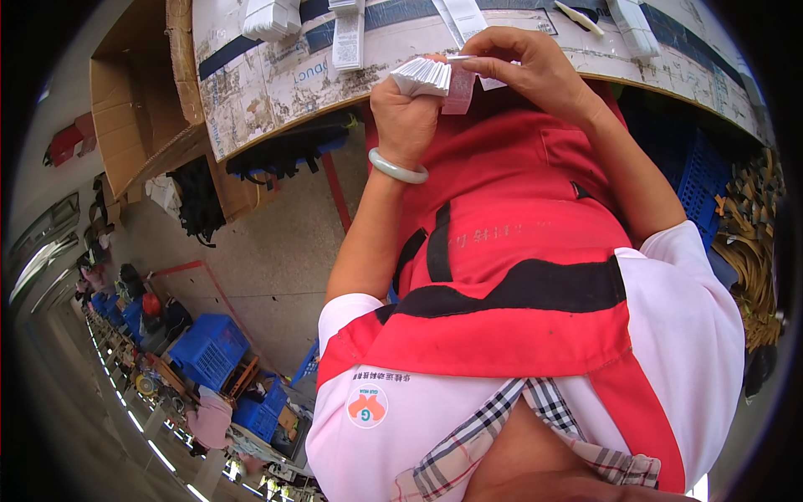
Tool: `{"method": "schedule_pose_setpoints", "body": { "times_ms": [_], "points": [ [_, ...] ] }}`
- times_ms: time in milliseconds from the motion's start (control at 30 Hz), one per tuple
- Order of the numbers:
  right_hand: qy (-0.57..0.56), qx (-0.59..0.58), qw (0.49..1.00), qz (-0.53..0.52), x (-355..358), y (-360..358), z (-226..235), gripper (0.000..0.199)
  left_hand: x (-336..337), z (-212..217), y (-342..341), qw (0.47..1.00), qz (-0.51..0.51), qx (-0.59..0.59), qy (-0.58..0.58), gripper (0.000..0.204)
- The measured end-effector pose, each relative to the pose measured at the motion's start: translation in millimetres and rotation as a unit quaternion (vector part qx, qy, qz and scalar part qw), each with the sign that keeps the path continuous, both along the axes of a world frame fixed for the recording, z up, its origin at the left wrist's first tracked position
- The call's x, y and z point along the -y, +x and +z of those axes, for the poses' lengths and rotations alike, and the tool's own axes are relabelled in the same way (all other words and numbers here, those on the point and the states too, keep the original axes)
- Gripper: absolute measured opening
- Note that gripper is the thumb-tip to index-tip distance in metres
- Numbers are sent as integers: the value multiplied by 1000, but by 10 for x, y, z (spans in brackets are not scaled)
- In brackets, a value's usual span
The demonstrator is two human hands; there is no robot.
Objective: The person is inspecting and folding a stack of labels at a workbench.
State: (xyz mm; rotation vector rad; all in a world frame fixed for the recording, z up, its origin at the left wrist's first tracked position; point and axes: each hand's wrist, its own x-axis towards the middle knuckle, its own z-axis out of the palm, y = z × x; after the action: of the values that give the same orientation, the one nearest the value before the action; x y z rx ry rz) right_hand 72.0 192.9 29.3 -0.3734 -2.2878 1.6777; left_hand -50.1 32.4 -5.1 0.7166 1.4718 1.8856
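Left hand (404, 113): closed in a fist round a fanned stack of white paper tags (423, 75), held upright so the top edges are free to be picked.
Right hand (525, 67): pinching the top tag of the stack, just right of the left hand.
Bracelet (397, 169): pale green, on the left wrist.
Tabletop (276, 79): worn, just beyond both hands, with more tag bundles (349, 38) lying on it.
Apron (510, 243): red, below the hands.

A fanned stack of white paper labels (422, 75) sits at the table's (276, 84) near edge, with one pale pink label (459, 88) hanging beside it. More white label bundles (269, 17) and strips (348, 38) lie further in. An open brown cardboard box (138, 109) stands off the table's left edge.
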Motion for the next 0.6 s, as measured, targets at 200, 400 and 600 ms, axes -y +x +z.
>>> {"method": "schedule_pose_setpoints", "body": {
  "times_ms": [200, 400, 600],
  "points": [
    [-57, 48, 997, 31, -54, 15, 103, 15, -10, 161, 12, 979, -71, 141, -132, 17],
    [-136, 59, 987, 63, 41, -35, 148, 13, -18, 148, 20, 933, -205, 294, -43, 43],
    [92, 36, 994, -42, -260, -212, -105, 17, 5, 29, 32, 933, -208, 291, -37, 35]
  ]
}}
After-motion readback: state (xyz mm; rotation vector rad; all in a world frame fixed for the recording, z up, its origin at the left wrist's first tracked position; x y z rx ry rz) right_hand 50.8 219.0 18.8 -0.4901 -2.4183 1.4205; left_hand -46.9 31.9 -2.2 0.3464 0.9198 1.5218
